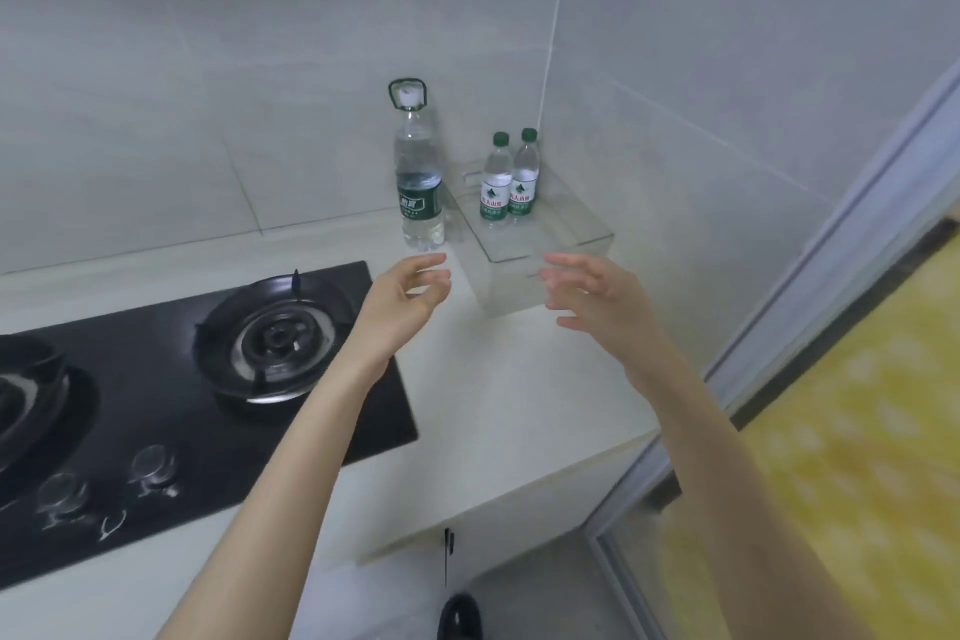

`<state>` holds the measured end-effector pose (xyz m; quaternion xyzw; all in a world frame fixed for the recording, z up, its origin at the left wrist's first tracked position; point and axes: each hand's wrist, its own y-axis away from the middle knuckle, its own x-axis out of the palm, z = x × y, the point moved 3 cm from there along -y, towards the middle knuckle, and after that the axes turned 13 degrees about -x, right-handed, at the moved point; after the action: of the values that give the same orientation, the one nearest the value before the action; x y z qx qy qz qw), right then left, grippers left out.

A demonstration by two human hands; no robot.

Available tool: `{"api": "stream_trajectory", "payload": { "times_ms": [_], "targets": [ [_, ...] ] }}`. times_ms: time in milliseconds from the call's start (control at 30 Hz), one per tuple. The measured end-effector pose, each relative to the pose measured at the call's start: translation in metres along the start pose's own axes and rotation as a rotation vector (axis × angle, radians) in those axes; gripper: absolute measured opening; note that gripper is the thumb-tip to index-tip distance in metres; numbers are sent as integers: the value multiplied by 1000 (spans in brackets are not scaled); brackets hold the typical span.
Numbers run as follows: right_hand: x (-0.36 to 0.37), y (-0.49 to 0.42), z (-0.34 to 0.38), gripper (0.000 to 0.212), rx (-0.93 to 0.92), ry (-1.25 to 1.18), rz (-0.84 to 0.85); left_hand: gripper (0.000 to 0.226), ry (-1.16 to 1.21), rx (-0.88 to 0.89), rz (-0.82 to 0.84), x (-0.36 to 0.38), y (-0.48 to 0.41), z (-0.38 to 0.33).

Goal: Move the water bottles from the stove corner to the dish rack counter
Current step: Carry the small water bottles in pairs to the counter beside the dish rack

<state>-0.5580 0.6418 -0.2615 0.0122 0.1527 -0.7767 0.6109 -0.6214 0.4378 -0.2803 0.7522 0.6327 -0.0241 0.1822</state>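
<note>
A tall water bottle (418, 172) with a dark green label and a carry handle stands upright on the white counter against the back wall. Two small green-capped bottles (496, 182) (524, 174) stand side by side at the back of a clear plastic bin (582, 237) in the wall corner. My left hand (410, 294) hovers just in front of the tall bottle, fingers loosely curled, holding nothing. My right hand (597, 291) floats at the bin's front edge with its fingers spread, apart from the small bottles.
A black gas stove (156, 411) with two burners and knobs fills the counter to the left. The counter's edge (519, 489) runs below my arms. A sliding door frame (810, 317) and a yellow patterned surface lie to the right.
</note>
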Motion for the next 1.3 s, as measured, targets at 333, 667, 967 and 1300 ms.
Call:
{"api": "stream_trajectory", "payload": {
  "times_ms": [333,667,967,1300],
  "targets": [
    [-8,-143,-40,26,-53,158,29,52,-526,73,-34,41,-159,-2],
    [-4,-253,-100,34,-111,289,55,70,-781,-8,-73,76,-234,8],
    [8,-350,-150,42,-141,350,138,76,-842,-58,-83,90,-253,25],
    [42,-419,-181,43,-273,358,31,75,-836,-15,-146,95,-255,39]
  ]
}}
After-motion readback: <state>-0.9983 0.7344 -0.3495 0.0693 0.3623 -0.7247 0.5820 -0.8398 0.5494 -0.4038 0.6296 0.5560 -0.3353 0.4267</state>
